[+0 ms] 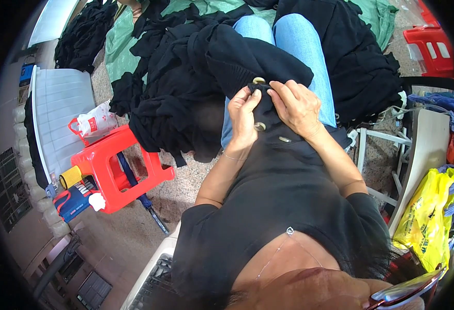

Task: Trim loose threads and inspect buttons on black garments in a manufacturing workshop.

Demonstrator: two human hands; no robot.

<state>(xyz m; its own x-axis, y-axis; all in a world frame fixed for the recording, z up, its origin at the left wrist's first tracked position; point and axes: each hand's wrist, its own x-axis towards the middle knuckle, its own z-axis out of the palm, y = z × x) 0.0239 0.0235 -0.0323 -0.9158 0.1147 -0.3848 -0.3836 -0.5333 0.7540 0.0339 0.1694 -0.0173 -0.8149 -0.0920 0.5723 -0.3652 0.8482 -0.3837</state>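
Observation:
A black knit garment (258, 57) with large pale buttons lies over my lap, its ribbed part showing near my knees. My left hand (243, 114) pinches the garment's edge between thumb and fingers. Close beside it, my right hand (298, 107) grips the same edge, fingers bent and pressed together. One round button (259, 80) sits just beyond my fingertips, between the two hands. A second button (259, 126) shows by my left wrist, and another, seen edge-on (285, 139), lies below my right hand.
More black garments (175, 103) are heaped left of my legs, with another pile (361, 67) on the right. A red plastic stool (108, 170) stands at the left, a folded umbrella (144, 201) by it. A yellow bag (426, 217) is at the right beside a board (423, 155).

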